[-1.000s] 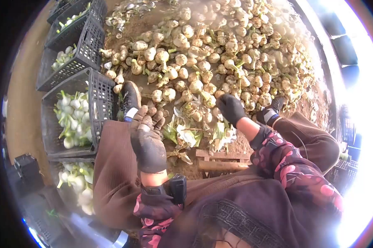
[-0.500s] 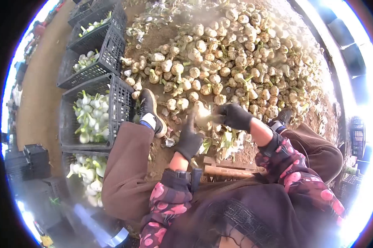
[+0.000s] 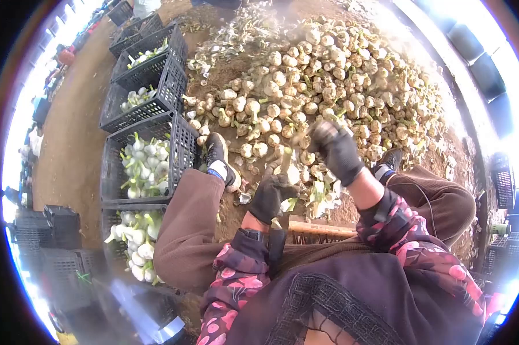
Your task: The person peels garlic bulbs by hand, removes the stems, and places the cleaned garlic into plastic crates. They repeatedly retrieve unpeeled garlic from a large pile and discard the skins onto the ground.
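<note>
My left hand point(image 3: 273, 194), in a dark glove, is closed around a garlic bulb with its pale green stem point(image 3: 288, 160) pointing up. Up and to the right of it is my right hand point(image 3: 335, 150), also gloved, with its fingers curled in. Motion blurs those fingertips, and whatever they pinch is too smeared to name. Just beyond both hands lies a big heap of unpeeled garlic bulbs point(image 3: 328, 92) on the soil. Peeled-off leaves and skins point(image 3: 321, 198) lie below my right hand, between my legs.
At left, a row of black crates holds clean white garlic: a well-filled crate point(image 3: 182, 144), a fuller one nearer point(image 3: 107, 221), and others farther off point(image 3: 170, 86). My shoe point(image 3: 218, 155) stands beside them. A wooden stool edge point(image 3: 323, 227) shows below my hands. Dark crates point(image 3: 61, 227) stand at far left.
My right hand has lifted up and away from my left hand, where both were close at one bulb. My left hand's extended index finger has curled in. The view has shifted slightly.
</note>
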`<action>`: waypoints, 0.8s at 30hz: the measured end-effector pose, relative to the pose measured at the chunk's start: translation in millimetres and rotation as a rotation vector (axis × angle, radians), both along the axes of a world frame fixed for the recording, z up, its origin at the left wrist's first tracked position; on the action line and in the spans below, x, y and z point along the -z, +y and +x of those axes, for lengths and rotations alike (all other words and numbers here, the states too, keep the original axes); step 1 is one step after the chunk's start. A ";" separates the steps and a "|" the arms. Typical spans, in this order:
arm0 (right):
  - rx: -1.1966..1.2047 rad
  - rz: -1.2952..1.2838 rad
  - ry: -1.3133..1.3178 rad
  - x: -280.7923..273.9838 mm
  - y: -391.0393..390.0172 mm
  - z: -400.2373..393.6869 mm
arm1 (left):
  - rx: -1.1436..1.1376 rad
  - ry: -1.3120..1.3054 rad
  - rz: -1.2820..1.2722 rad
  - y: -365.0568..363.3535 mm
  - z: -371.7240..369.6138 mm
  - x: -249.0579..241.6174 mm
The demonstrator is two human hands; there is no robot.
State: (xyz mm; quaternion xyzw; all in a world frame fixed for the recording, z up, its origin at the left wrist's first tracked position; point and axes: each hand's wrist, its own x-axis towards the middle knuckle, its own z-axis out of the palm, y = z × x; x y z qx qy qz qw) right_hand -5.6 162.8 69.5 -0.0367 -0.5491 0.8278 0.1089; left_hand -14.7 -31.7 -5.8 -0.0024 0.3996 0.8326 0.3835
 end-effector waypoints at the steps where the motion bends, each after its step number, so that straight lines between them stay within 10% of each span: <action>1: 0.107 -0.184 -0.051 -13.0 4.2 -2.2 | -0.005 0.002 0.003 -1.6 3.0 -0.7; 4: 0.045 1.354 -0.359 7.3 32.4 0.8 | 0.012 -0.166 0.300 8.7 -0.1 -14.4; 5: -0.092 1.423 -0.235 22.8 33.5 1.2 | -0.057 -0.288 0.290 13.8 2.1 -22.5; 7: -0.263 0.272 -0.182 37.7 9.5 22.4 | -0.008 -0.216 0.361 16.6 3.5 -26.3; 10: -0.336 -0.055 -0.241 32.8 -24.0 31.7 | 0.043 -0.229 0.210 18.2 4.7 -24.2; 13: -0.184 0.611 -0.144 34.5 -13.6 25.6 | -0.074 0.401 -0.511 6.7 -5.1 -20.2; 17: -0.092 1.237 0.166 23.1 -15.5 27.6 | -0.281 0.486 -0.523 20.1 -4.0 -35.1; 24: -0.196 0.761 -0.127 38.1 -11.9 26.9 | -0.101 0.382 -0.410 7.5 -10.5 -18.7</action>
